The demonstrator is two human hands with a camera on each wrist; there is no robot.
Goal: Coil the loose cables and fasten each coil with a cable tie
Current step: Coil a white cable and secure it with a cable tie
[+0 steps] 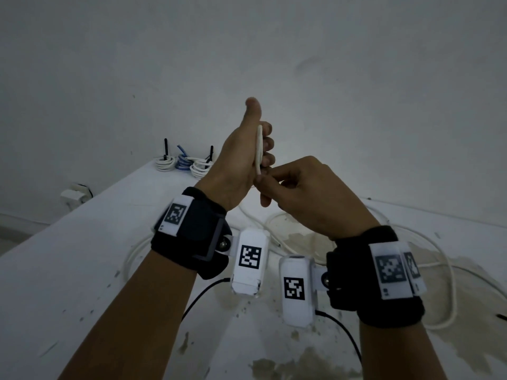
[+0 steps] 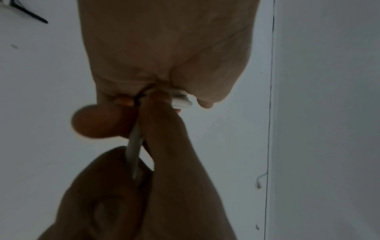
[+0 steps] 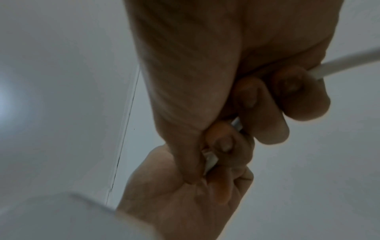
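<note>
My left hand (image 1: 247,157) is raised with the thumb up and its fingers curled round the end of a white cable (image 1: 259,149). The cable end (image 2: 182,101) peeks out between those fingers, and the cable (image 2: 134,146) runs down into my right hand (image 2: 123,194). Just below the left hand, my right hand (image 1: 299,187) pinches the same cable. In the right wrist view the cable (image 3: 349,63) leaves the curled right fingers (image 3: 263,116) to the right. The rest of the cable (image 1: 274,223) lies in loose loops on the white table (image 1: 82,256).
Three tied coils stand at the table's far end: a white coil (image 1: 164,163), a blue coil (image 1: 182,161) and another white coil (image 1: 200,168), each with a black tie tail sticking up. A wall box (image 1: 74,194) sits at the left. A black tie tip (image 1: 502,316) shows at the right edge.
</note>
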